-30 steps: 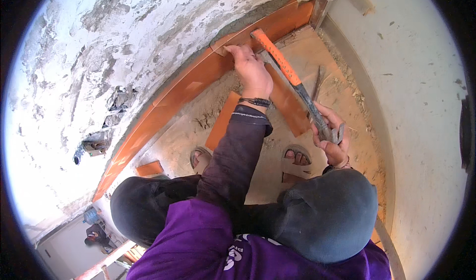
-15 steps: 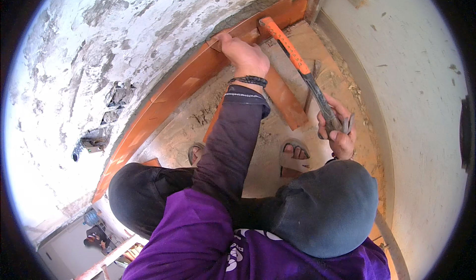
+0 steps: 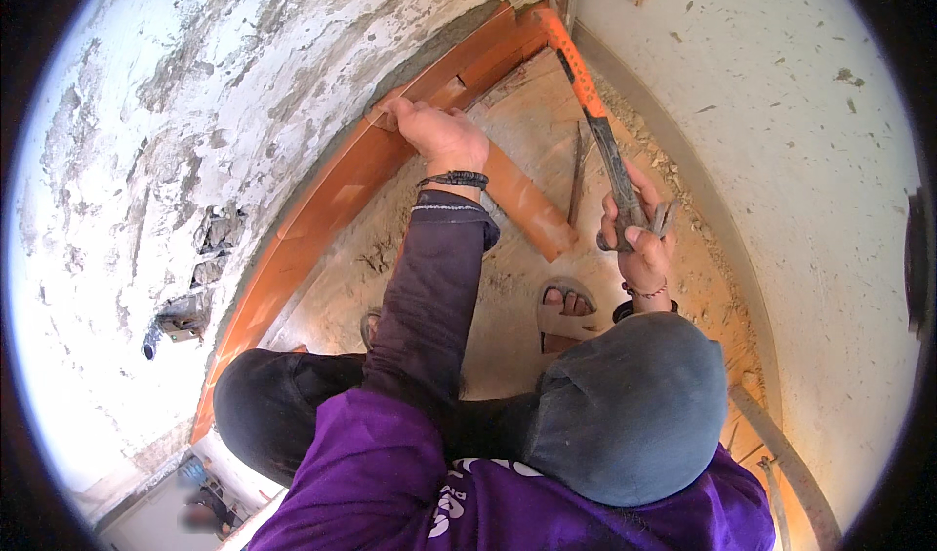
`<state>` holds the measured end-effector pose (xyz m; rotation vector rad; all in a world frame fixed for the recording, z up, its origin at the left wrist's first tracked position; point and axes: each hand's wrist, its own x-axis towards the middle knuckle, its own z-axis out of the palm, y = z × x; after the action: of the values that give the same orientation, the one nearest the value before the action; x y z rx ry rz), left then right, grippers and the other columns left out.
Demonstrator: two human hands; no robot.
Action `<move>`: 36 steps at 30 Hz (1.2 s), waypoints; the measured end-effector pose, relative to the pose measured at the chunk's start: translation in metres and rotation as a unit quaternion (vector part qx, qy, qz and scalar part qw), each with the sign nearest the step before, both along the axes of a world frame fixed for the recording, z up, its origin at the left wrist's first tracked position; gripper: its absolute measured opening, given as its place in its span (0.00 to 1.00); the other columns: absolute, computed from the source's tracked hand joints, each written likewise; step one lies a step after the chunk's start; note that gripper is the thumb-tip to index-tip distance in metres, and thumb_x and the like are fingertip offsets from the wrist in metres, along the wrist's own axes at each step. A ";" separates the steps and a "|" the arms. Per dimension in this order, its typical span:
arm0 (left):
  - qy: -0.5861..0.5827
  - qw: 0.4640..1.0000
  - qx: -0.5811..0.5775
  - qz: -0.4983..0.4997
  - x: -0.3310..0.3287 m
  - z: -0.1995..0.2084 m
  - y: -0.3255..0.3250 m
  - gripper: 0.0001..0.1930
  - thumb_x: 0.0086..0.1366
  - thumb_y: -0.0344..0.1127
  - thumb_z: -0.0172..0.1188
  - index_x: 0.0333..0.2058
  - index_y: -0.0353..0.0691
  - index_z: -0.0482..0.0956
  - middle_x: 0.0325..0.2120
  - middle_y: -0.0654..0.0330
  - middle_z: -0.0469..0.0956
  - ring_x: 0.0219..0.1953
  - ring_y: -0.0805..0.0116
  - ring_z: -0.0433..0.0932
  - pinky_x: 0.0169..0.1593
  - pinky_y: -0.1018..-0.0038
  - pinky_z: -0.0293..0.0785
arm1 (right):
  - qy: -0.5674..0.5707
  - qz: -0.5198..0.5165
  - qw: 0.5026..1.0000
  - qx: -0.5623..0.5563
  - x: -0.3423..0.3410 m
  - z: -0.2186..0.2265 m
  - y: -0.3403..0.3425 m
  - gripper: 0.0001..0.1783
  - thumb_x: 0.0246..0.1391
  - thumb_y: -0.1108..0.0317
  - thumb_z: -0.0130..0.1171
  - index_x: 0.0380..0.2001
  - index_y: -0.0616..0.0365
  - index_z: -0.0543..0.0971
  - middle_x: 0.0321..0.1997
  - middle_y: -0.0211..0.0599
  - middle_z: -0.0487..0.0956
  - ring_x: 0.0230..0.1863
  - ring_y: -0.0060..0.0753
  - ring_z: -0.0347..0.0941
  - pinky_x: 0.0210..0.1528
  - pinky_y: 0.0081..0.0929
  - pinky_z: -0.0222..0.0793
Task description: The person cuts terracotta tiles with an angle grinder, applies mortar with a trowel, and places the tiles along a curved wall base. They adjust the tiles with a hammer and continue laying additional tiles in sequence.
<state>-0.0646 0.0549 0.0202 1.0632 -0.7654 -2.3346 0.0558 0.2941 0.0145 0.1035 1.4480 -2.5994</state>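
A row of orange-brown skirting tiles point(image 3: 322, 195) runs along the foot of the rough wall, with grey mortar point(image 3: 444, 43) behind its upper edge. My left hand point(image 3: 441, 139) is at that upper edge, fingers curled and closed; what they pinch, if anything, is too hidden to tell. In my right hand point(image 3: 644, 244) is a hammer point(image 3: 607, 136), gripped around its head. Its orange and black handle points away from me, and the handle's end lies against the tiles near the far corner.
A loose orange-brown tile point(image 3: 527, 200) lies on the dusty floor beyond my sandalled foot point(image 3: 566, 307). To the left, the patchy wall has a broken hole point(image 3: 185, 317). A pale wall point(image 3: 761, 122) rises at the right. A curved pole point(image 3: 791, 453) is at lower right; another person point(image 3: 210, 512) is at lower left.
My view has shifted, so most of the scene sits further left. The hammer's handle end has moved along the tiles, closer to the far corner. My left hand stays at the tiles' upper edge.
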 end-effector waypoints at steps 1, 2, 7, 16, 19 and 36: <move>0.006 1.000 -0.006 0.003 -0.001 0.001 0.000 0.19 0.66 0.63 0.45 0.42 0.56 0.63 0.45 0.74 0.61 0.46 0.78 0.57 0.54 0.70 0.52 | 0.005 -0.007 1.000 -0.004 -0.003 -0.001 -0.005 0.48 0.33 0.60 0.62 0.63 0.64 0.64 0.32 0.33 0.73 0.23 0.20 0.65 0.24 0.18 0.61; 0.012 1.000 -0.011 0.007 -0.002 0.001 0.000 0.18 0.67 0.63 0.45 0.39 0.57 0.62 0.42 0.75 0.61 0.44 0.78 0.56 0.52 0.71 0.53 | 0.010 -0.015 1.000 -0.007 -0.005 -0.002 -0.008 0.48 0.33 0.60 0.62 0.63 0.64 0.64 0.32 0.34 0.72 0.22 0.20 0.66 0.24 0.18 0.62; 0.023 0.999 -0.023 -0.008 -0.001 -0.005 -0.003 0.17 0.68 0.62 0.45 0.39 0.58 0.62 0.39 0.75 0.60 0.42 0.77 0.56 0.51 0.71 0.54 | 0.017 0.024 1.000 0.002 -0.012 -0.005 -0.012 0.47 0.33 0.61 0.60 0.63 0.63 0.64 0.33 0.34 0.72 0.22 0.21 0.65 0.24 0.18 0.61; 0.055 0.998 -0.013 -0.002 0.004 -0.006 -0.005 0.20 0.69 0.61 0.45 0.48 0.55 0.63 0.46 0.72 0.61 0.47 0.77 0.58 0.56 0.71 0.51 | -0.025 0.051 0.997 0.051 0.013 0.008 0.001 0.49 0.29 0.61 0.60 0.62 0.65 0.66 0.30 0.33 0.73 0.22 0.19 0.64 0.25 0.16 0.59; 0.029 0.999 -0.034 -0.007 -0.002 -0.003 0.004 0.20 0.68 0.62 0.43 0.44 0.53 0.64 0.43 0.70 0.62 0.44 0.75 0.59 0.58 0.70 0.50 | -0.010 0.070 0.995 0.076 -0.004 0.011 -0.006 0.49 0.28 0.61 0.59 0.62 0.66 0.66 0.30 0.32 0.72 0.24 0.19 0.65 0.25 0.15 0.59; -0.005 0.998 -0.055 -0.019 -0.006 -0.005 -0.009 0.23 0.66 0.61 0.38 0.45 0.49 0.65 0.47 0.66 0.64 0.50 0.75 0.60 0.64 0.68 0.45 | -0.023 0.147 0.987 0.068 -0.003 0.017 0.002 0.49 0.27 0.62 0.60 0.61 0.66 0.67 0.32 0.33 0.72 0.29 0.19 0.65 0.30 0.16 0.61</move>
<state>-0.0705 0.0461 0.0156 1.0226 -0.9139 -2.2916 0.0529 0.2963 0.0315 -0.0303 1.4963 -2.2510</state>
